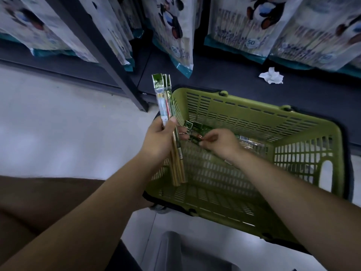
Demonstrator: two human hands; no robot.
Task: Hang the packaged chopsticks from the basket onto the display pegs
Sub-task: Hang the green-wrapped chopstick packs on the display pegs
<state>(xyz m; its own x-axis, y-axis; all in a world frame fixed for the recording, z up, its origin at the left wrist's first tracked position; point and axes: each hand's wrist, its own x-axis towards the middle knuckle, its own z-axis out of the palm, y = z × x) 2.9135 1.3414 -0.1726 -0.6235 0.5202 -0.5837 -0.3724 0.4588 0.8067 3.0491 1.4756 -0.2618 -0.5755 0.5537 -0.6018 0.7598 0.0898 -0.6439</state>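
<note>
A green plastic basket point(254, 114) sits on the floor against the dark shelf base. My left hand point(158, 137) grips a small bundle of packaged chopsticks point(166, 102), upright, their green header cards on top, over the basket's left rim. My right hand point(218, 141) is inside the basket, its fingers pinching the end of another chopstick pack point(195, 136) that lies on the bottom. More packs point(246, 138) lie past that hand on the basket floor. No display peg is in view.
Large bags point(244, 26) with a panda print hang above the dark shelf base point(224, 79). A crumpled white tissue point(271, 76) lies on that base. A dark upright post point(117, 75) stands to the left. Pale floor point(58, 124) spreads left of the basket.
</note>
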